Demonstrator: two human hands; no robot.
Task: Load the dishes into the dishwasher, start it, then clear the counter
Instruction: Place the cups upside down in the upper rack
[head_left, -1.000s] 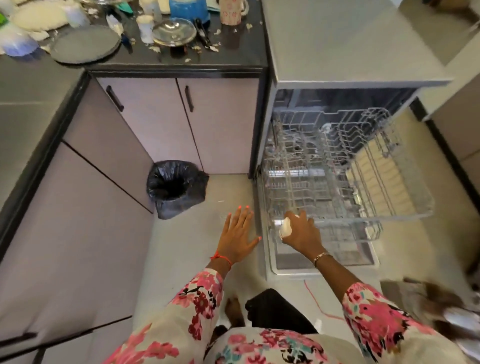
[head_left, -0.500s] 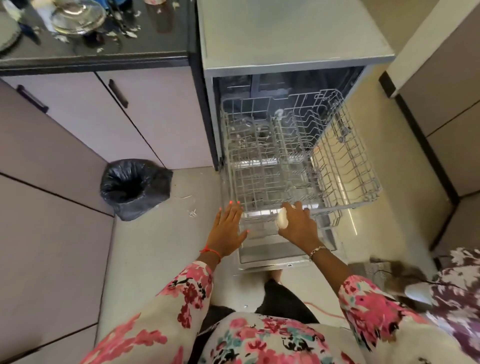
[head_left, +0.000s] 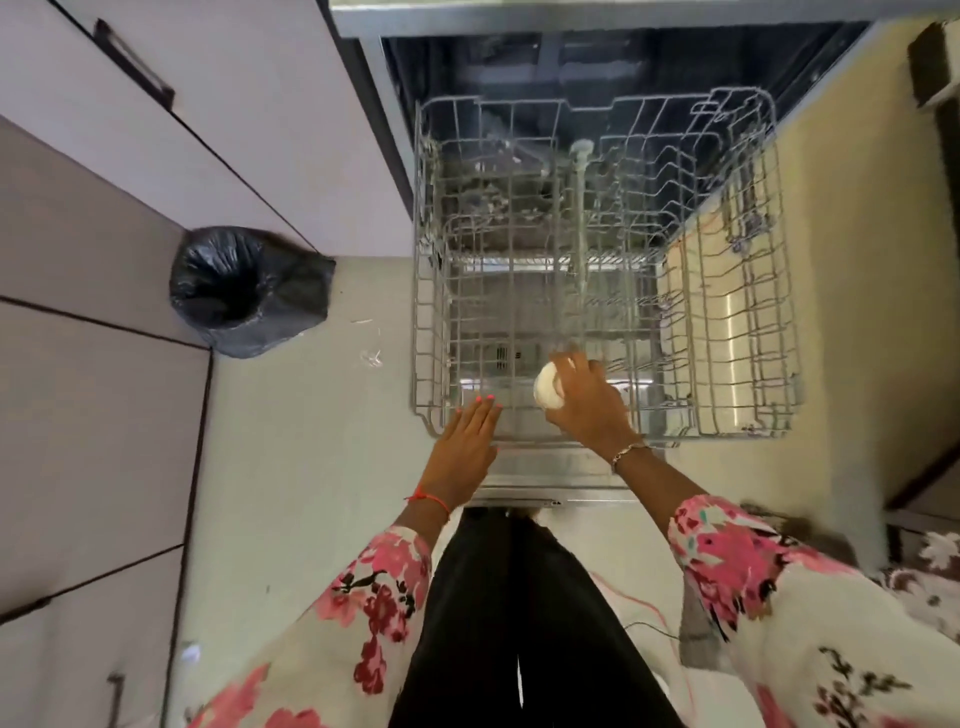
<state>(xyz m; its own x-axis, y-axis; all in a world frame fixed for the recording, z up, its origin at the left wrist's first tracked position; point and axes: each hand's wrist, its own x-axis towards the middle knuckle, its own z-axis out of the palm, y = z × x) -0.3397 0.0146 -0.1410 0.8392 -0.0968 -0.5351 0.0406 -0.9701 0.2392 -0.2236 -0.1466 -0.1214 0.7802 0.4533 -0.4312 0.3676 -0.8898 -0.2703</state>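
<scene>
Loading barely begun: dishwasher open, wire rack drawn out with no dishes visible in it.
Nearly all the loading, the start and the counter clearing seem to lie ahead, and the counter is out of view. A black-lined bin sits on the floor to the left. The left hand, fingers straight and together, reaches the rack's front rail. The right hand grips a small white item just over the rack's front.

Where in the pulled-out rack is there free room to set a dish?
The rack holds no dishes: its middle, rear and right side are free. It is crowded only at the front edge: the left hand at the left corner, the right hand gripping a small white object mid-front.
</scene>
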